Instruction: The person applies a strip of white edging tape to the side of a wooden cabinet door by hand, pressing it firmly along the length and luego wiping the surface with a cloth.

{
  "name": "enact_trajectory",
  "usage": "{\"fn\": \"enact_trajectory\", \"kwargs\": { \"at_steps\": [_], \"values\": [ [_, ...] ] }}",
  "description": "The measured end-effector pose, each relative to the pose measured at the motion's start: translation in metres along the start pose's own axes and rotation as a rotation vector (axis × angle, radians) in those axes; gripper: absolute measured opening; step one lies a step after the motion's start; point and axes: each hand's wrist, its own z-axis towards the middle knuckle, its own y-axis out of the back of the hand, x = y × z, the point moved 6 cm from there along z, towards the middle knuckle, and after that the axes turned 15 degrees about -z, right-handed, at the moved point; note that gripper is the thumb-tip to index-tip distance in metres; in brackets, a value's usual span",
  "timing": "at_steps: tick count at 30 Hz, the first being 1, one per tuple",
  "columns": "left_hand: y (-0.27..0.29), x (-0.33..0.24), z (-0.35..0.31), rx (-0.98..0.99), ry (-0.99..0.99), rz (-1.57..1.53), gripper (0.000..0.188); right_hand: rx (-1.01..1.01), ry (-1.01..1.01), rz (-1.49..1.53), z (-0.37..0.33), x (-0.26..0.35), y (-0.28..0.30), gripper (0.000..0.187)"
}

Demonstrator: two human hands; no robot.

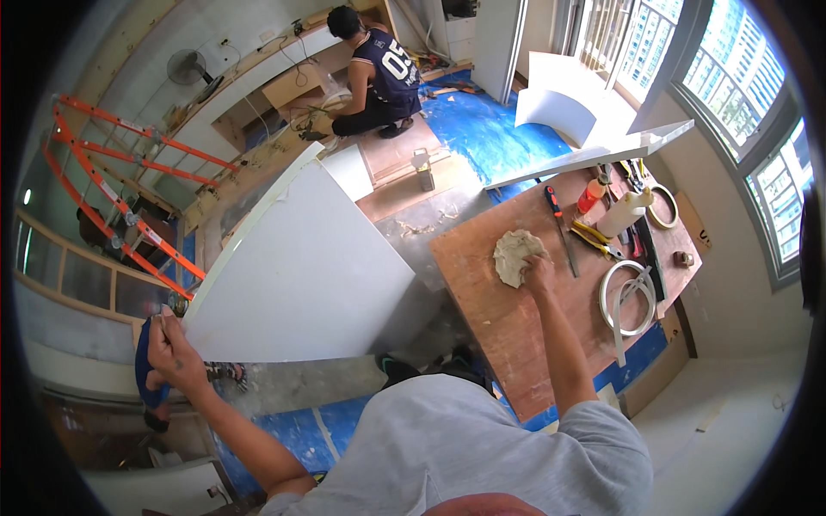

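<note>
My right hand (539, 273) rests on a plywood work table (482, 258), its fingers closed on the edge of a crumpled cream rag (516, 256). Over at the left, my left hand (176, 351) is raised beside the near left corner of a large white panel (297, 267). Its fingers are pressed together; whatever they might pinch is too small to make out. To the right of the rag lie a long file-like tool (563, 230) with a red and black handle, yellow-handled pliers (596, 239), a red-orange bottle (591, 198) and a white bottle (621, 217).
White coiled edging strip (607, 297) lies on the table's right side. An orange ladder (116, 215) leans at the left. One person (383, 77) squats at the back; another in blue (146, 361) is behind my left hand. Blue sheeting (465, 120) covers parts of the floor.
</note>
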Motion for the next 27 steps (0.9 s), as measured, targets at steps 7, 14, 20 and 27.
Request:
{"fn": "enact_trajectory", "kwargs": {
  "at_steps": [7, 14, 20, 27],
  "values": [
    [-0.003, 0.006, 0.005, -0.023, -0.009, 0.0, 0.041, -0.169, -0.017, 0.032, -0.003, -0.001, -0.014, 0.024],
    [-0.001, 0.014, 0.007, -0.045, -0.038, 0.037, 0.041, -0.092, -0.071, 0.026, 0.002, 0.004, -0.011, 0.029],
    [-0.003, 0.017, 0.005, -0.06, -0.083, 0.03, 0.034, 0.0, -0.05, -0.015, 0.004, -0.007, -0.02, 0.032],
    [-0.007, 0.013, 0.007, -0.098, -0.087, 0.036, 0.032, -0.037, -0.064, 0.052, -0.009, 0.006, -0.013, 0.03]
  ]
}}
